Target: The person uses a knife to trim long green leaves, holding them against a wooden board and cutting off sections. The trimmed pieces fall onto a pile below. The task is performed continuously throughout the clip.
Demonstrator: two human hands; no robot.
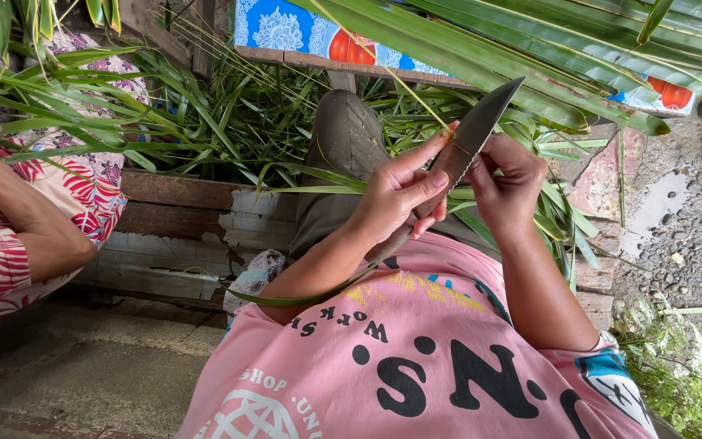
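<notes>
My left hand (396,193) grips a long dark knife (481,122) low on the blade, thumb pressed on its flat side; the tip points up and to the right. My right hand (507,183) pinches a thin palm leaf rib (428,110) against the blade's edge. A green leaf strip (302,299) curves away under my left forearm. Behind the hands are my knee in olive trousers (347,138) and my pink printed shirt (416,358).
A heap of long green palm leaves (229,114) lies ahead, with more fronds (530,49) overhead. Another person's arm (34,232) in floral clothing is at the left. A worn wooden plank (180,236) runs across. Wet gravel (692,236) lies to the right.
</notes>
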